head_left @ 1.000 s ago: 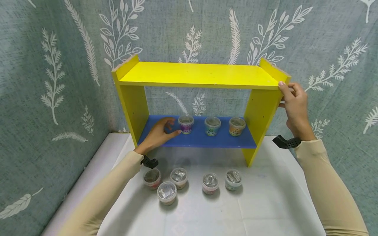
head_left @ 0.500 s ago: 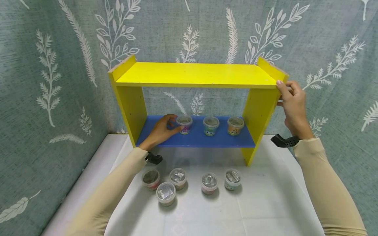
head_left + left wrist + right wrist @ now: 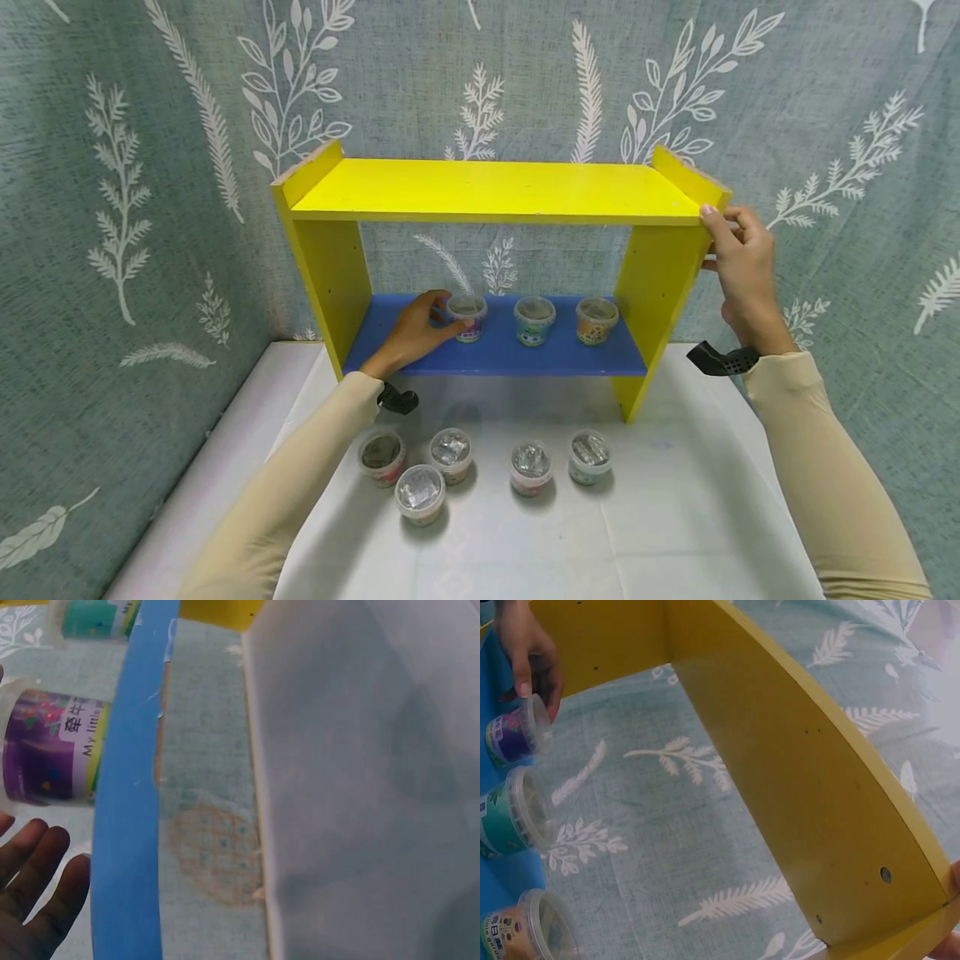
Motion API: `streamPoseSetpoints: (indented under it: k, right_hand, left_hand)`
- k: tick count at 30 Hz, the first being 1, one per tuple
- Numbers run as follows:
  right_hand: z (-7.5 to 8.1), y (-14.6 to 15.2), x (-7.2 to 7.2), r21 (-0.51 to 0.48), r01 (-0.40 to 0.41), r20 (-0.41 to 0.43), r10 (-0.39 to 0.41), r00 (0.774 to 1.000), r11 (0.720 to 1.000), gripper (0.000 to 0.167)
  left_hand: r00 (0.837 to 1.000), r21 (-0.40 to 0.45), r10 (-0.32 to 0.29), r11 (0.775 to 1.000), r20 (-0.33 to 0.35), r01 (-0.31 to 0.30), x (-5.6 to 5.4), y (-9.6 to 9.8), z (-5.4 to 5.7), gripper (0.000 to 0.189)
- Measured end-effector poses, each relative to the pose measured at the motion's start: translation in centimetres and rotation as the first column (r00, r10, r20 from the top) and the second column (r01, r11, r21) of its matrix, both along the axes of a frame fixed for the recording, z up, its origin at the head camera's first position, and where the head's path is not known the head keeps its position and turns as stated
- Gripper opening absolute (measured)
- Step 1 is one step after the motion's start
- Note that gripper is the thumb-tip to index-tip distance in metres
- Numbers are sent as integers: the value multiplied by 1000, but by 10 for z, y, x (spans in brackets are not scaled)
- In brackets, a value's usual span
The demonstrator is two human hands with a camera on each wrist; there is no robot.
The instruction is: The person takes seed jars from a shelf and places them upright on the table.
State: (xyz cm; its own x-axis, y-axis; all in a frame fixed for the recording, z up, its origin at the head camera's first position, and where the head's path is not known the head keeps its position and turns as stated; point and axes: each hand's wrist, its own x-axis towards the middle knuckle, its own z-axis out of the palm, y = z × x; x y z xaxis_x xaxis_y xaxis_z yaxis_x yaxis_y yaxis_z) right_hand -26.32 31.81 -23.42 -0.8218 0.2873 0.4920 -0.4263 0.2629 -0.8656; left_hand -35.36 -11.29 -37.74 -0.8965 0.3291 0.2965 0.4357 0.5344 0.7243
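My left hand (image 3: 415, 332) reaches onto the blue lower board (image 3: 510, 360) of a yellow shelf unit (image 3: 495, 187). Its thumb lies across the front of a small clear-lidded tub with a purple label (image 3: 468, 308), and fingers curve behind the tub's left side. In the left wrist view several other fingers spread beside the purple tub (image 3: 49, 750). To its right stand a teal-labelled tub (image 3: 535, 321) and an orange-labelled tub (image 3: 596, 322), upright. My right hand (image 3: 746, 267) grips the unit's upper right corner, thumb on the front edge, other fingers partly hidden behind the side panel.
On the white table (image 3: 555, 550) before the shelf stand several more lidded tubs, including a red-labelled tub (image 3: 381, 457) and a pale tub (image 3: 420, 493). A leaf-patterned cloth (image 3: 135, 250) hangs behind and to the left.
My left hand has moved right to the purple tub, and its thumb now overlaps the tub's front. The right hand keeps its hold on the shelf corner. The view has shifted slightly.
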Motion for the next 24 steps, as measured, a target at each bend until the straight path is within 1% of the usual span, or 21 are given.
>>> streamPoseSetpoints:
  k: [6, 10, 15, 20, 24]
  right_hand:
    - [-1, 1, -1, 6, 5, 11, -5, 1000, 1000, 31]
    - [0, 1, 0, -13, -10, 17, 10, 1000, 1000, 32]
    - [-2, 1, 0, -12, -6, 16, 6, 1000, 1000, 31]
    - [-1, 1, 0, -5, -7, 16, 7, 1000, 1000, 32]
    - [0, 1, -1, 23, 3, 13, -3, 1000, 1000, 33]
  left_hand:
    - [1000, -9, -3, 1000, -5, 3, -3, 4, -3, 80]
    - [1000, -8, -2, 1000, -4, 2, -4, 7, -2, 80]
    - [1000, -9, 7, 1000, -9, -7, -5, 11, -1, 80]
    - [1000, 6, 24, 1000, 15, -24, -5, 14, -1, 79]
    - [999, 20, 36, 999, 32, -37, -4, 15, 0, 78]
